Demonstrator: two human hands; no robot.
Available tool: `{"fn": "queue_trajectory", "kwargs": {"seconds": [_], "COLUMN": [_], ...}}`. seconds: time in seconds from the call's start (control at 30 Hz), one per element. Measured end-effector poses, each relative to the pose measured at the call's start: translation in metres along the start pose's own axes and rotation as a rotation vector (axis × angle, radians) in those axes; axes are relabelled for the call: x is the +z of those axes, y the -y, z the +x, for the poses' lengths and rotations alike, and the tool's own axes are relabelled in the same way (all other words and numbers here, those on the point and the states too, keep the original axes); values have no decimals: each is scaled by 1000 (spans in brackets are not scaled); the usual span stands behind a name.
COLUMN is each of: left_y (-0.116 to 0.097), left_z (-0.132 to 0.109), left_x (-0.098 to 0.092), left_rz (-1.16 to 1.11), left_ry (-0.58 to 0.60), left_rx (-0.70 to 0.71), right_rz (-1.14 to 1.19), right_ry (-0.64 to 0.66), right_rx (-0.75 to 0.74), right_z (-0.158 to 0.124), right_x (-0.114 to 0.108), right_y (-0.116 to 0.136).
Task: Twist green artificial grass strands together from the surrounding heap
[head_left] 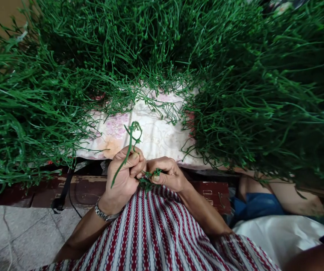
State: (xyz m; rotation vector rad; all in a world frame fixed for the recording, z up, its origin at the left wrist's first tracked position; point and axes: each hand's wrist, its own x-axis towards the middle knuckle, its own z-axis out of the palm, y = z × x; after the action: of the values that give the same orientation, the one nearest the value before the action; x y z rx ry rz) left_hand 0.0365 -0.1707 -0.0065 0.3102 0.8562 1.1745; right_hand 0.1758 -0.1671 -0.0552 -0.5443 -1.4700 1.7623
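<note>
Pinched between the thumb and fingers of my left hand (125,177) is a thin, curled green stem (129,140), part of which rises above the knuckles and part hangs across the back of the thumb. My right hand (167,175) is closed right beside it, its thumb pressing on a small cluster of green sprigs (147,181). The fingers nearly touch between the hands, and the exact point where the stem and the sprigs meet is hidden. Both hands are in front of my striped top, at the near edge of the pale cloth (153,139).
Large heaps of similar green stems lie to the left (26,109), at the back (139,34) and to the right (252,109) on the cloth. A person in a white top (280,233) and blue shorts sits at the lower right. A dark strap (65,186) hangs below the table edge.
</note>
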Motion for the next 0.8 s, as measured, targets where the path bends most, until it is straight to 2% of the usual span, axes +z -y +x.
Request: {"fn": "queue_trajectory", "kwargs": {"seconds": [0.27, 0.43, 0.6, 0.8], "left_y": [1, 0, -5, -4], "left_z": [7, 6, 6, 6], "left_x": [0, -8, -13, -13], "left_rz": [289, 441, 522, 501], "left_ry": [27, 99, 165, 120], "left_rx": [189, 151, 78, 57], "right_rz": [-334, -407, -573, -836], "right_ry": [16, -12, -6, -70], "right_rx": [50, 64, 6, -55], "right_z": [2, 2, 3, 3], "right_x": [-12, -11, -6, 1], "right_y": [14, 15, 18, 21]}}
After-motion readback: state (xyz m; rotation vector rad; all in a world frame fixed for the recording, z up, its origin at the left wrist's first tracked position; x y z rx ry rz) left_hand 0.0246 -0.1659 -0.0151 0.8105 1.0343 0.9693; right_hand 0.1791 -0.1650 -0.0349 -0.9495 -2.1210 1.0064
